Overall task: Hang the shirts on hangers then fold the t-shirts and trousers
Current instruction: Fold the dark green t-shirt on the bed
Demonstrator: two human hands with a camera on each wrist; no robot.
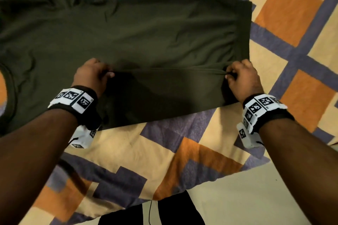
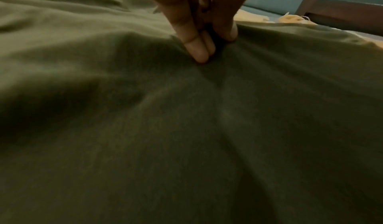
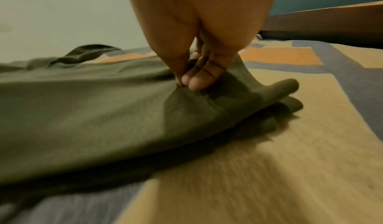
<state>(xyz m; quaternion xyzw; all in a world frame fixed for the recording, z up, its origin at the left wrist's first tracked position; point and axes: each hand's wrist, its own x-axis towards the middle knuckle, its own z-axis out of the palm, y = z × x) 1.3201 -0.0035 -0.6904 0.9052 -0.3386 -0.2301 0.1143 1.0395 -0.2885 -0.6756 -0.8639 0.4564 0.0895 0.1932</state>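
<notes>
The olive t-shirt (image 1: 128,29) ran off the head view's left and top edges (one sleeve cut short); motion blurred the bedspread (image 3: 269,170) in the right wrist view.

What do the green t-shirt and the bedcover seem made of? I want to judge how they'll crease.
Green t-shirt: looks like soft matte cotton-type knit; it bunches into fine wrinkles where the left hand and right hand pinch it.
Bedcover: seemingly thin woven printed fabric, matte; weave too blurred to confirm.
</notes>
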